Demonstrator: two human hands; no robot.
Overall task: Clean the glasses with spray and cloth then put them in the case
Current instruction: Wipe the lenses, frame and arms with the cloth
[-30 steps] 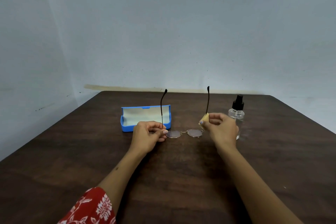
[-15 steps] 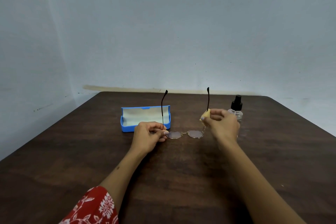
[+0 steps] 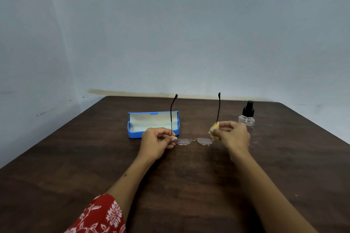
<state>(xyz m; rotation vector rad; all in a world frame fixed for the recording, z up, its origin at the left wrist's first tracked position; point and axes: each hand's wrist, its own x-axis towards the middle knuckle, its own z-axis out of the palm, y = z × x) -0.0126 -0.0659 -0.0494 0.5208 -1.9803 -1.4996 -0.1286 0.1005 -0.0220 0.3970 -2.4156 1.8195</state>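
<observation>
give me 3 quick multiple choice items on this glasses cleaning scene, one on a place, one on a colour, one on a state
1. Where does the spray bottle stand?
A. beyond the right hand
B. inside the case
C. left of the case

2. What colour is the case?
A. red
B. blue
C. black

3. How is the case?
A. shut
B. open with glasses inside
C. open, no glasses inside

Key: 1 A, it rises just behind the right hand. 2 B, its shell is blue. 3 C, the lid stands up and both hands hold the glasses outside it.
</observation>
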